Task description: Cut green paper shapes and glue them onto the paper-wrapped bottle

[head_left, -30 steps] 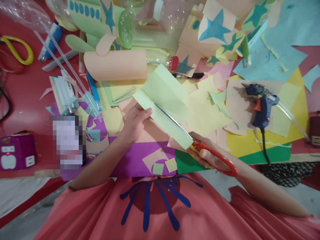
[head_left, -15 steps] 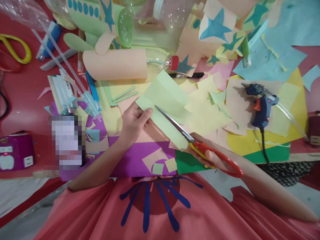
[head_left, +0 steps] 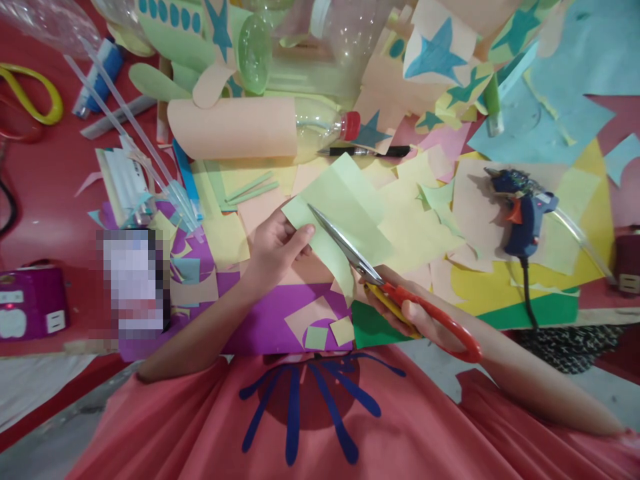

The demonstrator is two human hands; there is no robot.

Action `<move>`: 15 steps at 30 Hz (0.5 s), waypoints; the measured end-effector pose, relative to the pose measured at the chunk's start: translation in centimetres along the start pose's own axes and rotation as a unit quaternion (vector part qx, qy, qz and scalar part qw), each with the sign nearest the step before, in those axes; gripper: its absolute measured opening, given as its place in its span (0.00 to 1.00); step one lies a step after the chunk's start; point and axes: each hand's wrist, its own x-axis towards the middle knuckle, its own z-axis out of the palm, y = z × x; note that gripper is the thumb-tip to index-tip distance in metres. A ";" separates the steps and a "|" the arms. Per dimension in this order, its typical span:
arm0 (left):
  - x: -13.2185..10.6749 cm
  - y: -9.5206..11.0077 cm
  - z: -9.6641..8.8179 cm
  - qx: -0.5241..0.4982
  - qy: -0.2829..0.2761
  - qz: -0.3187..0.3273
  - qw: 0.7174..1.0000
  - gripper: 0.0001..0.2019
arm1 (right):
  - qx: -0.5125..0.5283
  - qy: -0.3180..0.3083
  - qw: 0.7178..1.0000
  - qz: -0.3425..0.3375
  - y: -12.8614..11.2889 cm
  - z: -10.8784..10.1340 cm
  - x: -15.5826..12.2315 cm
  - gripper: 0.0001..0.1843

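Note:
My left hand (head_left: 283, 243) pinches the left edge of a light green paper sheet (head_left: 350, 200) between thumb and fingers. My right hand (head_left: 395, 307) grips a pair of scissors (head_left: 350, 253) with red and yellow handles, its fingers wrapped about them. The silver blades lie across the sheet and point up and left, close to my left thumb. Below the blades a strip of the sheet (head_left: 333, 260) hangs partly cut. Beyond the sheet lies a plastic bottle (head_left: 320, 127) with a red cap, wrapped in peach paper (head_left: 235, 127).
A blue glue gun (head_left: 523, 213) rests on paper at the right, its cord running toward the table's front edge. A phone (head_left: 135, 280), straws (head_left: 125, 113) and another pair of scissors (head_left: 53, 97) lie to the left. Star cutouts (head_left: 437, 53) and paper scraps cover the back.
Both hands and the paper have shifted slightly. The scissors have moved a little left along the sheet, and the lower strip now bends away from it.

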 end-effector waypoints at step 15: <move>0.3 -0.6 -0.4 -0.049 -0.017 0.011 0.999 0.26 | -0.038 0.067 0.997 -0.029 3.0 0.6 0.5 0.42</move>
